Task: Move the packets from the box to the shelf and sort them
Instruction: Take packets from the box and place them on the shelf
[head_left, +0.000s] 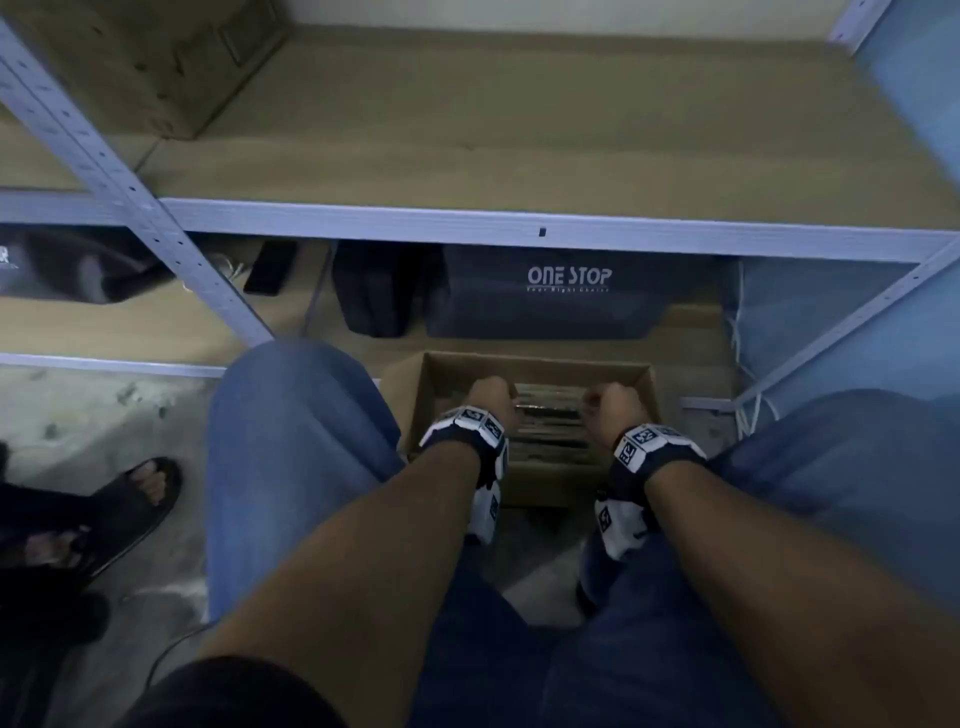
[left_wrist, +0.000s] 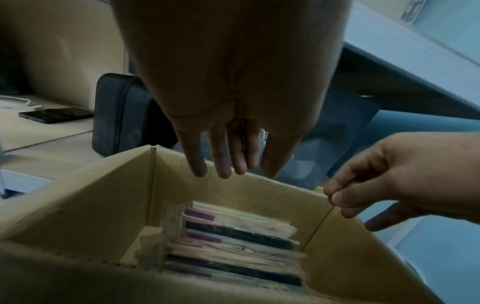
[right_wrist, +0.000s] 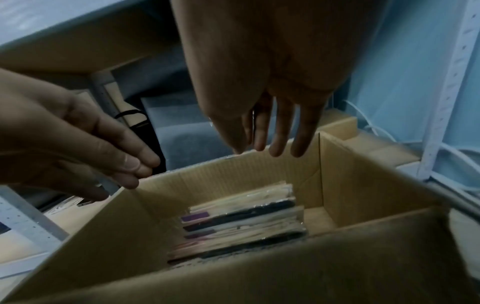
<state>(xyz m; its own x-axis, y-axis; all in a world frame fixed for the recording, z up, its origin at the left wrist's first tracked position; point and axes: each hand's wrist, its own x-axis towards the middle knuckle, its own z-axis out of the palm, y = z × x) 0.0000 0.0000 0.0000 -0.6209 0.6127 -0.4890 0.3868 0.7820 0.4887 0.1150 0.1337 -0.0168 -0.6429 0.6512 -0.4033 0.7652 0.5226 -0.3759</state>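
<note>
An open cardboard box (head_left: 431, 382) sits on the floor between my knees. Several flat packets (head_left: 550, 415) stand on edge in it, some dark, some pale, some with purple labels (left_wrist: 200, 215). My left hand (head_left: 491, 397) hangs over the box's left side, fingers (left_wrist: 221, 162) pointing down and holding nothing. My right hand (head_left: 610, 408) hovers over the right side with loosely bent fingers (right_wrist: 275, 142), also holding nothing. Neither hand touches the packets (right_wrist: 241, 220). The shelf's wooden board (head_left: 519, 130) lies above, behind a pale metal rail (head_left: 467, 221).
A dark bag marked ONE STOP (head_left: 566, 291), a black case (head_left: 374, 291) and a phone (head_left: 270, 267) lie on the low shelf behind the box. A cardboard box (head_left: 145, 67) stands at the shelf's left. Another person's sandalled foot (head_left: 140, 493) is at my left. White cables (head_left: 748, 410) hang right.
</note>
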